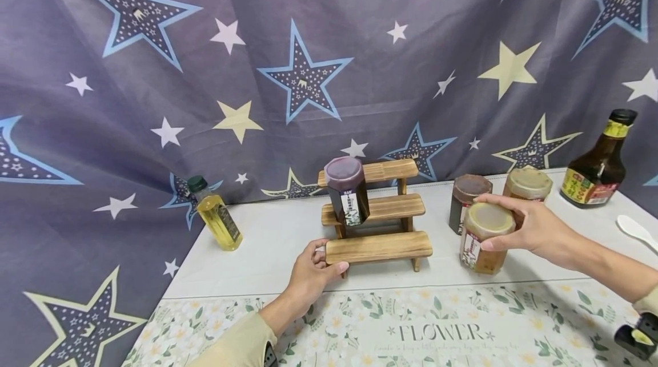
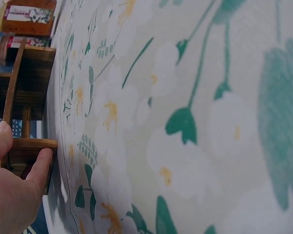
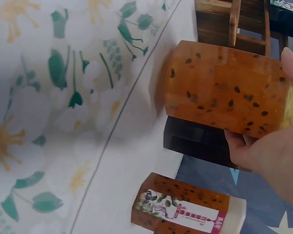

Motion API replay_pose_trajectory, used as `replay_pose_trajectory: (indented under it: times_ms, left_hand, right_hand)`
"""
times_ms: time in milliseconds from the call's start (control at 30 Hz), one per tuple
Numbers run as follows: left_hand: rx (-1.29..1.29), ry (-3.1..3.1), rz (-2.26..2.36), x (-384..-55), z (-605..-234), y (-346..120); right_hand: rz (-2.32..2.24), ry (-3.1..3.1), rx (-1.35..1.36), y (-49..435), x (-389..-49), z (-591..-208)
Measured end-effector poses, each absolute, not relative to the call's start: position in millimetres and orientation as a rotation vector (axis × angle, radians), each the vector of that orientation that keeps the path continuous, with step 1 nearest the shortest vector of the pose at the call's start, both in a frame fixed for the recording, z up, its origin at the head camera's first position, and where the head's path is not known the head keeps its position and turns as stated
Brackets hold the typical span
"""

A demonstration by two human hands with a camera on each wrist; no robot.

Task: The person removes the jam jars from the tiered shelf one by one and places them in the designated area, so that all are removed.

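Observation:
My left hand (image 1: pixel 311 270) grips the left end of the lowest step of a three-tier wooden stand (image 1: pixel 380 248), its thumb at the front; the left wrist view shows thumb and finger on the stand's side frame (image 2: pixel 34 143). A dark jar with a purple lid (image 1: pixel 343 184) stands at the left of the middle step. To the right, my right hand (image 1: pixel 540 230) holds a jar of orange preserve (image 1: pixel 480 250) near its pale yellow lid. Dark seeds show through this jar (image 3: pixel 219 90) in the right wrist view.
Behind the held jar stand a dark jar with a brown lid (image 1: pixel 470 187) and another seeded orange jar (image 1: pixel 528 183). A brown sauce bottle (image 1: pixel 596 164) and white spoon (image 1: pixel 637 231) lie farther right. An oil bottle (image 1: pixel 218 218) stands left, before a starry curtain (image 1: pixel 205 99).

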State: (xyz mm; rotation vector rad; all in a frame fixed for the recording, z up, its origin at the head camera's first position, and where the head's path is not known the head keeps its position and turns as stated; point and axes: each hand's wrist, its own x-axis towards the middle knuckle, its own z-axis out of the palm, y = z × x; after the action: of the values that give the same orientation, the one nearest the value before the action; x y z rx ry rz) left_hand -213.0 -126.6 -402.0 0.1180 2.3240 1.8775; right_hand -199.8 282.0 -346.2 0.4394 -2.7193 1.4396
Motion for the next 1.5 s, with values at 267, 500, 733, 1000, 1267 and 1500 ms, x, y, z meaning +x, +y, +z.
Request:
replay_pose_trajectory:
  times_ms: [267, 500, 733, 1000, 1267, 1500]
  left_hand:
    - [0.123, 2.341, 1.864, -213, -402, -126]
    - [0.113, 2.329, 1.869, -213, -403, -127]
    - [0.123, 2.334, 1.872, -213, -402, -127]
    - [0.127, 2.320, 1.882, -213, -401, -127]
    - [0.134, 2.280, 1.916, -213, -401, -126]
    - [0.133, 2.292, 1.911, -213, -401, -126]
  right_hand:
    - [1.485, -2.717, 0.462, 284, -199, -355]
    - [1.544, -2.707, 0.453, 284, -199, -359]
    - [1.596, -2.688, 0.481, 282, -199, -360]
    - [1.600, -2.680, 0.502, 281, -198, -361]
    - [1.596, -2.675, 0.514, 281, -198, -362]
    - [1.602, -2.666, 0.490, 278, -196, -360]
